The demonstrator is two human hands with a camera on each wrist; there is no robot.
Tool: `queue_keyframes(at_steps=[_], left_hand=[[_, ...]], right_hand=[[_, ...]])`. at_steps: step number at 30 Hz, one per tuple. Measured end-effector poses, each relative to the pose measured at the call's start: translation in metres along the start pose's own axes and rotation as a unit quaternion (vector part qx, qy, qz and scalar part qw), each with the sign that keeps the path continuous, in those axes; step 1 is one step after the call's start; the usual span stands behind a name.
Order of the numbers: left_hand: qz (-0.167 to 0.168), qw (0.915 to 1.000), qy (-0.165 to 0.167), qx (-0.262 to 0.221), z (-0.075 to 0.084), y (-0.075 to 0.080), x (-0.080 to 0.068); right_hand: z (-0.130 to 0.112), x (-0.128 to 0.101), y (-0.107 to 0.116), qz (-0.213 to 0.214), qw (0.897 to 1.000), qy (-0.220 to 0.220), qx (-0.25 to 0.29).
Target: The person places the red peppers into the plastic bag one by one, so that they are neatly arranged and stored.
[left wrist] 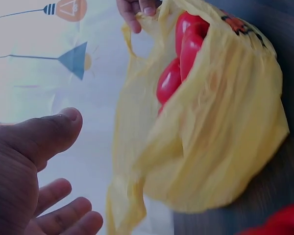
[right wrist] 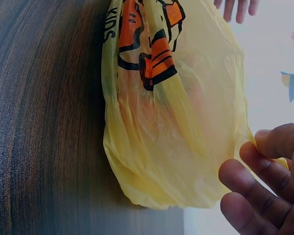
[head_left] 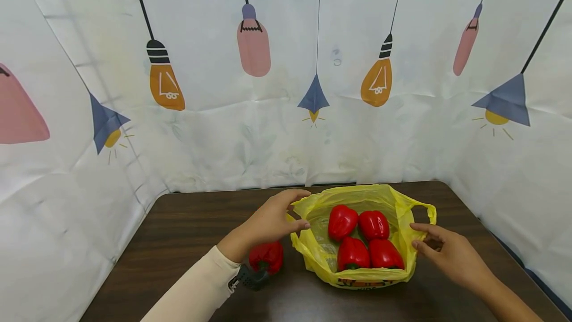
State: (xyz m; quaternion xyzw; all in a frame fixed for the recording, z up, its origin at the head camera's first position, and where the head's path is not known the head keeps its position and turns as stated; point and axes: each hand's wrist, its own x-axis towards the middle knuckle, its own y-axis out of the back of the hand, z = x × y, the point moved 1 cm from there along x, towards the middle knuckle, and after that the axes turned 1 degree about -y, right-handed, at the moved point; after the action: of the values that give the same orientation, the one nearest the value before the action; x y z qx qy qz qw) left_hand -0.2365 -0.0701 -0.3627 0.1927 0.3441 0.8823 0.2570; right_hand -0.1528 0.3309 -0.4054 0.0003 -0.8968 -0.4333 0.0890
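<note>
Head camera has the yellow plastic bag (head_left: 357, 267) sitting right of centre in the lower part of the frame, mouth spread wide on the dark wooden table (head_left: 178, 232), with four red peppers (head_left: 363, 240) packed inside. Left hand (head_left: 272, 222) is at the bag's left rim, fingers relaxed and spread, thumb tip just against the plastic, gripping nothing that shows. Right hand (head_left: 451, 255) is at the bag's right edge, by the handle loop, fingers loosely open and apart. A fifth red pepper (head_left: 266, 257) lies on the table at lower centre, partly under the left wrist and just beside the bag. Right wrist view picks up orange and black print on the bag's side; fingers (right wrist: 250, 183) hang close to the plastic, lower right.
</note>
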Motion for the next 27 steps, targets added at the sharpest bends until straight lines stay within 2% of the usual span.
queue_keyframes(at_steps=[13,21,27], left_hand=[[0.040,0.9978,0.021,0.049,-0.027,0.014,-0.035],[0.046,0.9974,0.036,0.043,-0.040,0.018,-0.055],[0.032,0.9980,0.042,0.035,-0.051,0.018,-0.070]], right_hand=[[0.000,0.000,-0.001,-0.008,1.000,-0.008,-0.003],[0.001,0.001,-0.002,-0.008,1.000,-0.007,-0.002],[-0.001,0.002,-0.003,-0.007,1.000,-0.003,-0.001]])
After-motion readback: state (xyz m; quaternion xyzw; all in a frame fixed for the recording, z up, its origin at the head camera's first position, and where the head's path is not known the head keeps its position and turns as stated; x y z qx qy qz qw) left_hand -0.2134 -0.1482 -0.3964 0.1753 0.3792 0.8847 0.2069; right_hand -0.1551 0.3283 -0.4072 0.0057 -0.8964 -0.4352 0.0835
